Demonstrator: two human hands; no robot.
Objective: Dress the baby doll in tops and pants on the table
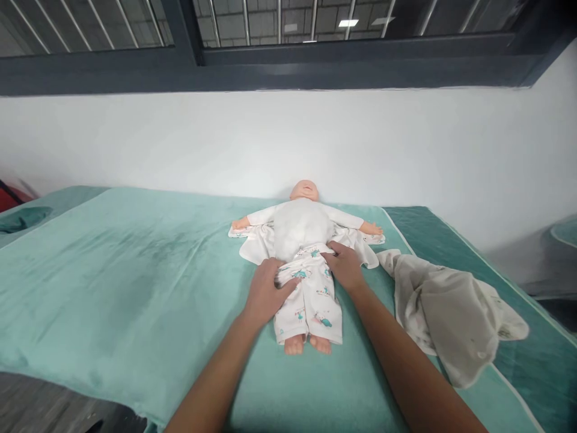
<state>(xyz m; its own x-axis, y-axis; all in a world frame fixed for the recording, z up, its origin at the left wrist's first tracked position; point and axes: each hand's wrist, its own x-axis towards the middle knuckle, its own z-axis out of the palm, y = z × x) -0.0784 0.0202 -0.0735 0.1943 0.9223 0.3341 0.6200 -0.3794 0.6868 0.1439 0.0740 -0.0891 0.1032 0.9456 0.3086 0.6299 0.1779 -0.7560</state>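
A baby doll (pixel 306 191) lies on its back with both arms spread and its feet toward me. White printed pants (pixel 311 300) cover its legs, with the bare toes showing below the cuffs. My left hand (pixel 269 287) grips the pants' waist on the left, thumb across the front and fingertips hidden at the side. On the other side, my right hand (pixel 345 264) pinches the waistband near the hip. Above it, the torso (pixel 303 225) is white and rounded. A printed white shirt (pixel 256 245) lies opened out under the torso and arms.
A crumpled off-white cloth (pixel 455 313) lies to the right of the doll. The bed has a light green cover (pixel 112 288) with a darker green strip (pixel 532 355) along the right. Behind it rises a white wall (pixel 180 144) below a dark-framed window (pixel 315 66).
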